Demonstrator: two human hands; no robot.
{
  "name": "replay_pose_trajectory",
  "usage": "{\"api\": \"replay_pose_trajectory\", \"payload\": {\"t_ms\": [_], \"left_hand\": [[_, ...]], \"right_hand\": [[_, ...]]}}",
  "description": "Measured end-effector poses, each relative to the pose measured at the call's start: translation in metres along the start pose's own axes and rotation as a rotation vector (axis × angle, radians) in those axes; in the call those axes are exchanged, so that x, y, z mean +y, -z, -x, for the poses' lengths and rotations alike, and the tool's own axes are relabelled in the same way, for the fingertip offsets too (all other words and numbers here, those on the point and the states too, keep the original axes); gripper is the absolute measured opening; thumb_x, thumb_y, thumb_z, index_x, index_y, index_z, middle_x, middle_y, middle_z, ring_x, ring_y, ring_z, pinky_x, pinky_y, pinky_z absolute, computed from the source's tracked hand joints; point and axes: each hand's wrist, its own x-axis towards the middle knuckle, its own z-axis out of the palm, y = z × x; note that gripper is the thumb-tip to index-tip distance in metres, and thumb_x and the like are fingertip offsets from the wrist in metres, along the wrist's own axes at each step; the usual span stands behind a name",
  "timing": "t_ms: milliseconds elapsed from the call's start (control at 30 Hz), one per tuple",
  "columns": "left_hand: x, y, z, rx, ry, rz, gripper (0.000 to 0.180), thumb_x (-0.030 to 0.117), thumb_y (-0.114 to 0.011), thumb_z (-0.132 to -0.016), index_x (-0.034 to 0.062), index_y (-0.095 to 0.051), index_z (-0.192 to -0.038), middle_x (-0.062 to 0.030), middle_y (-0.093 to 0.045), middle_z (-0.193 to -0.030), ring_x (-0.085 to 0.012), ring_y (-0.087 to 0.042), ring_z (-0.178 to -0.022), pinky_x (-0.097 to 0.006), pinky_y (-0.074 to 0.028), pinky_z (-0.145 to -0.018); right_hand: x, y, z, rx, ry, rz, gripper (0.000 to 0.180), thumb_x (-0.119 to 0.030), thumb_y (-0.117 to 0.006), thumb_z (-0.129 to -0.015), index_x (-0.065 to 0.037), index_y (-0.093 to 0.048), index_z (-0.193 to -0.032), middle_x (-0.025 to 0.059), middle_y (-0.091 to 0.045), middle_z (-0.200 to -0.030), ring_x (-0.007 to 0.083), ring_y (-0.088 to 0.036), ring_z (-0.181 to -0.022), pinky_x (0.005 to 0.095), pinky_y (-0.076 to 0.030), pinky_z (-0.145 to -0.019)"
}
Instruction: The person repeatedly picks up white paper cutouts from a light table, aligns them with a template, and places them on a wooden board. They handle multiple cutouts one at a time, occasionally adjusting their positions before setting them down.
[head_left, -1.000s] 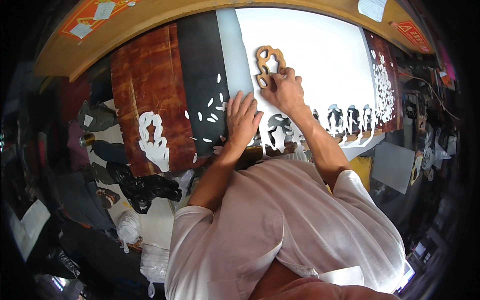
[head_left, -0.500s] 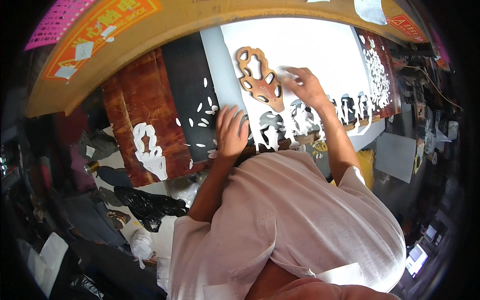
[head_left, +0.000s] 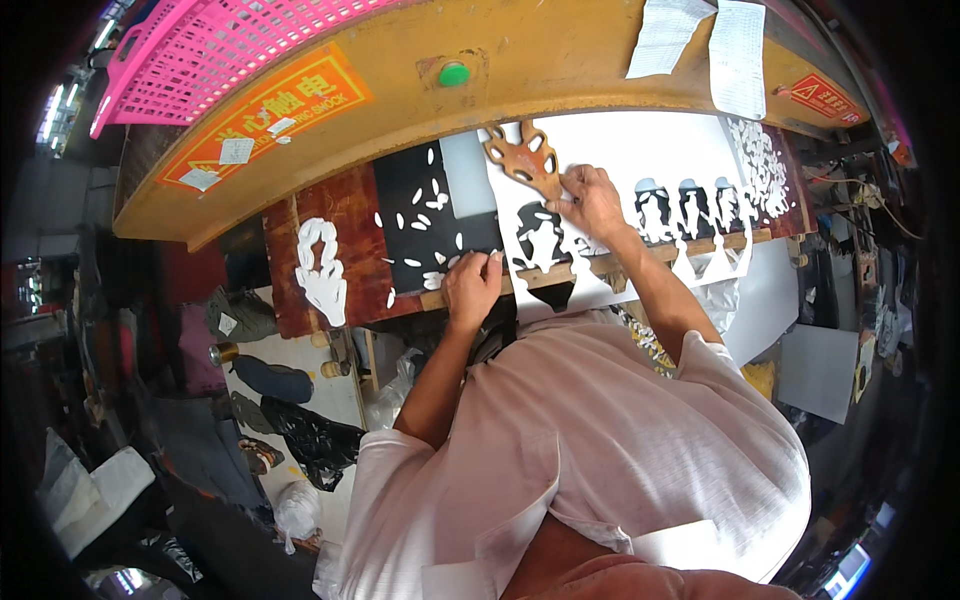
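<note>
bright, even light at centre; fisheye edges bend, darken and blur.

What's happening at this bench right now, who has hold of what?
A person in a white shirt leans over a work surface under a yellow machine housing. The right hand grips the lower end of a brown cutting die lying on a white sheet that already shows a row of cut-out holes. The left hand rests at the near edge of the dark board, among small white scraps. A white cut piece lies to the left.
</note>
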Motion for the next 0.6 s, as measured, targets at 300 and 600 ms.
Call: {"api": "replay_pose_trajectory", "payload": {"t_ms": [300,600], "left_hand": [[-0.008,-0.006,-0.002,0.011,-0.019,-0.088,0.032,0.031,-0.068,-0.098,0.0073,-0.063,-0.077,-0.0117,-0.067,-0.079,-0.0381,-0.066,-0.074,-0.052,-0.052,-0.068],[-0.014,-0.015,-0.007,0.035,-0.090,-0.230,0.035,0.030,-0.067,-0.100,0.0086,-0.062,-0.073,-0.0100,-0.065,-0.076,-0.0357,-0.066,-0.073,-0.051,-0.053,-0.067]], "right_hand": [[-0.002,-0.008,-0.025,0.018,-0.036,0.029,0.061,-0.046,-0.085,-0.086,-0.008,-0.074,-0.134,0.0112,-0.066,-0.133,0.0344,-0.057,-0.124,0.0427,-0.049,-0.107],[0.012,0.002,-0.009,0.056,-0.205,-0.555,0.043,-0.024,-0.077,-0.097,-0.008,-0.072,-0.137,0.0125,-0.063,-0.140,0.0236,-0.064,-0.125,0.0355,-0.052,-0.107]]}}
